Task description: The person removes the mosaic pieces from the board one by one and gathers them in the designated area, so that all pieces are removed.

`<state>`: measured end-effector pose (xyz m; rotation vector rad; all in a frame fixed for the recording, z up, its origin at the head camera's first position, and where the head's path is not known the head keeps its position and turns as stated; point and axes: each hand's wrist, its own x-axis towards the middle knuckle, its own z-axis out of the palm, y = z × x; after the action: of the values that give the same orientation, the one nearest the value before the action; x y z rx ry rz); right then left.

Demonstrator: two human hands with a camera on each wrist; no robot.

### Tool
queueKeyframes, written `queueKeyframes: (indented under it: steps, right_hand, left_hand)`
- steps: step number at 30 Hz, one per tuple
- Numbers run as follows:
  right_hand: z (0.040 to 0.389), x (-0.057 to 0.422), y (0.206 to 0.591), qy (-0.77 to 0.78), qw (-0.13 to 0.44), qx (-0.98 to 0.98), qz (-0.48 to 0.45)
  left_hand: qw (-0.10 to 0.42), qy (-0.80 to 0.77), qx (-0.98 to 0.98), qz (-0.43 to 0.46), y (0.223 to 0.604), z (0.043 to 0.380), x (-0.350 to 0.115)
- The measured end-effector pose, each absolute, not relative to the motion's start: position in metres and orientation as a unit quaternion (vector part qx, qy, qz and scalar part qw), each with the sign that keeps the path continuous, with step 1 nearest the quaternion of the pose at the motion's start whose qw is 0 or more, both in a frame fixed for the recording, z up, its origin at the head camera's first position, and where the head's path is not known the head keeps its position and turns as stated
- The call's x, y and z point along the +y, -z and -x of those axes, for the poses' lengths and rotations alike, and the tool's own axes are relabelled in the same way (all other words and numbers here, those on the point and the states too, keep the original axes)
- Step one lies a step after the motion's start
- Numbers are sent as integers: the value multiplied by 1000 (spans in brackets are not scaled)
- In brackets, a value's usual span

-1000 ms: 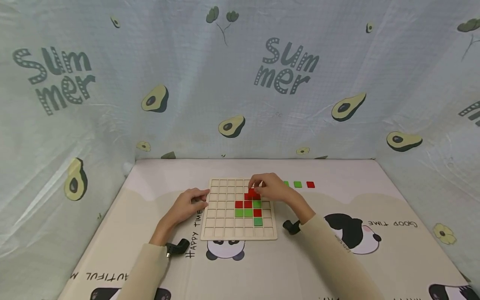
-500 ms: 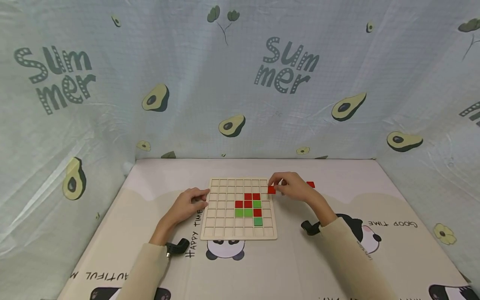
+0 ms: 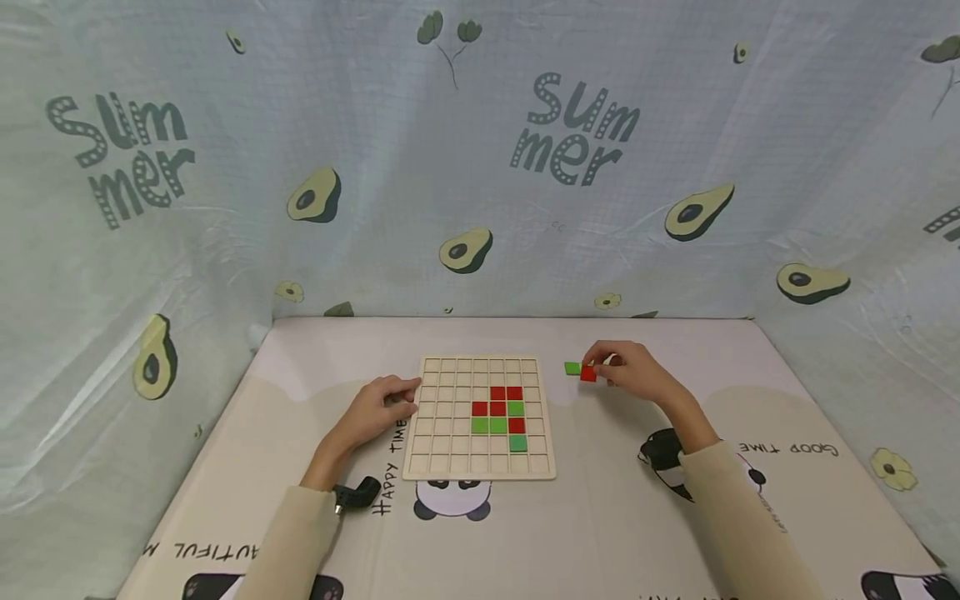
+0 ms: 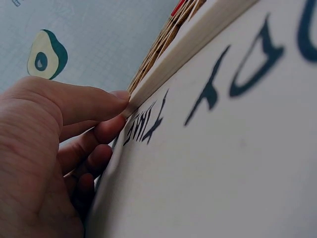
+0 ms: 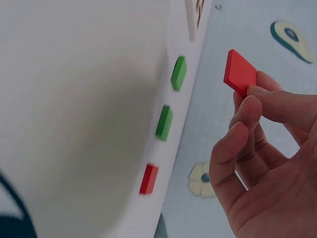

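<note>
My right hand (image 3: 628, 368) pinches a square red tile (image 5: 241, 73) between thumb and fingertips, held up off the table to the right of the board. At the left edge of the wooden grid board (image 3: 442, 450), my left hand (image 3: 372, 410) touches the rim with thumb and fingertips, its other fingers loosely bent. Red tiles (image 3: 498, 408) and green tiles (image 3: 489, 426) fill several cells right of the board's middle. In the right wrist view, two green tiles (image 5: 164, 123) and one red tile (image 5: 149, 179) lie in a row on the table near the pinched tile.
The table cover (image 3: 570, 533) carries panda drawings and lettering. Behind it hangs a pale curtain (image 3: 375, 125) with avocado prints. A black wrist device (image 3: 358, 493) sits at the left cuff.
My right hand has lifted the red tile off the board's upper right and carried it rightward, over the loose tiles. My left hand stays at the board's edge.
</note>
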<state>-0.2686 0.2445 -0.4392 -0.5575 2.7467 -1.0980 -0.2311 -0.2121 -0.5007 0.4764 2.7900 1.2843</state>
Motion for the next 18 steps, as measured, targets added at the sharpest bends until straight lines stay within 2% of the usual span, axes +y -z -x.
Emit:
queueKeyframes:
  steps: [18]
  right_hand:
    - [269,314,444,331,47,935,119]
  left_hand:
    - [23,-417,897,-143,497,231,-209]
